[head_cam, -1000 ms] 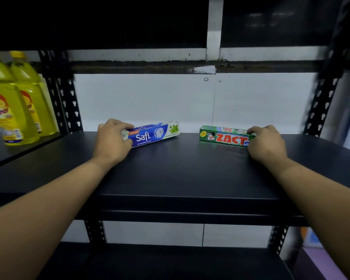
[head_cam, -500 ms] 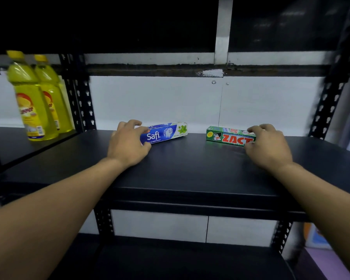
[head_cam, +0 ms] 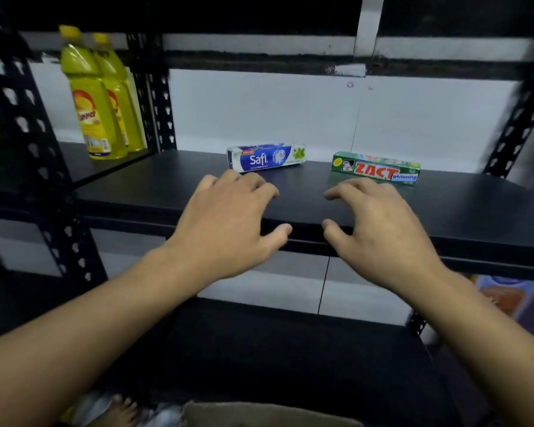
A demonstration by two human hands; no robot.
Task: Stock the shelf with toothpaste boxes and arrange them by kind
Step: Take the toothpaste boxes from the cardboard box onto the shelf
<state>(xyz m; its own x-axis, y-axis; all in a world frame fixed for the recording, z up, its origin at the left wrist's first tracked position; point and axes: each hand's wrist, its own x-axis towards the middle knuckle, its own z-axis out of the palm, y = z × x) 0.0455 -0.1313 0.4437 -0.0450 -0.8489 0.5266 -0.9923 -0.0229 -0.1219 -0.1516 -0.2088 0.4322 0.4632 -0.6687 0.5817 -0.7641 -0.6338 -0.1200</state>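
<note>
Blue Safi box (head_cam: 265, 158) and green ZACT box (head_cam: 376, 168) lay apart, far back on the shelf (head_cam: 475, 217); my left hand (head_cam: 225, 229) and right hand (head_cam: 383, 238) hovered loose and empty (good). I judged each new box should join its kind.

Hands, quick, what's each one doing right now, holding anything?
Left hand: open, fingers relaxed, holding nothing; the Safi box lies beyond its fingertips.
Right hand: open, holding nothing; the Zact box lies beyond it.
</note>
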